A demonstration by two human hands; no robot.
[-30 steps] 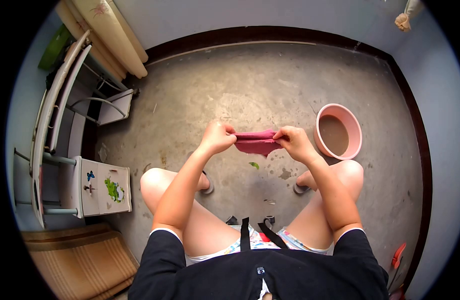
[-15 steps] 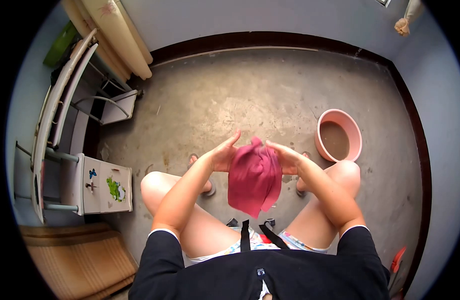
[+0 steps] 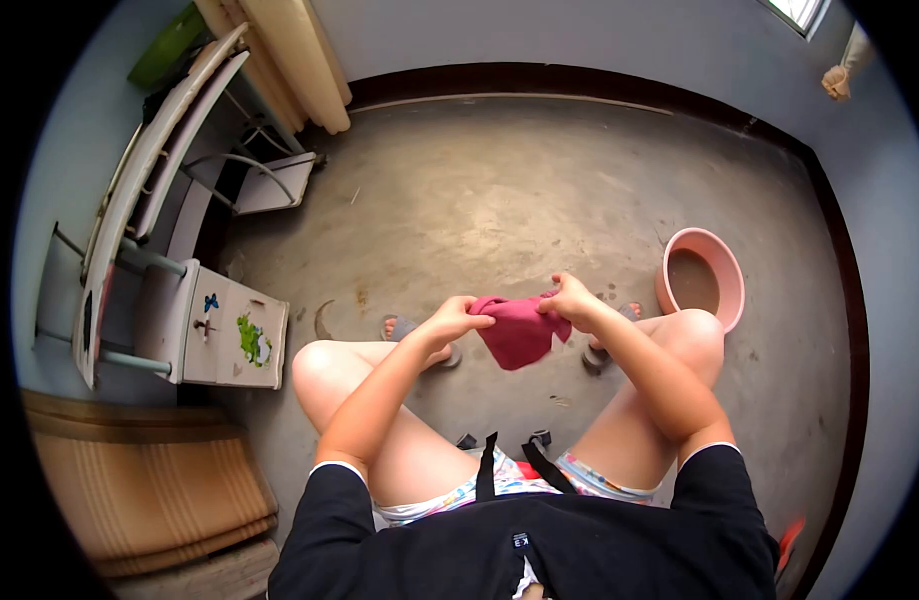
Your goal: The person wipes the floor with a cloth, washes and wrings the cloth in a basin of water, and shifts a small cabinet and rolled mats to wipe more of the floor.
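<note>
A dark pink cloth (image 3: 520, 333) hangs between my hands, above the floor and in front of my knees. My left hand (image 3: 457, 318) pinches its upper left corner, thumb on top. At the upper right edge, my right hand (image 3: 572, 302) grips the cloth between thumb and fingers. The top edge is stretched between the two hands, and the lower part droops to a rounded point. To the right of my right hand, a pink bucket (image 3: 735, 290) with murky brownish water in it stands on the floor by my knee.
A white desk (image 3: 165, 130) with a stickered cabinet (image 3: 235, 330) stands along the left wall. A folded brown striped mat (image 3: 150, 490) lies at the lower left. Cream curtains (image 3: 305, 65) hang at the back left. A red object (image 3: 791, 540) is at the lower right.
The cloth was bunched and hung longer, with my fingers spread around it. Now both hands pinch its edge, and it appears smaller. The camera view has shifted slightly.
</note>
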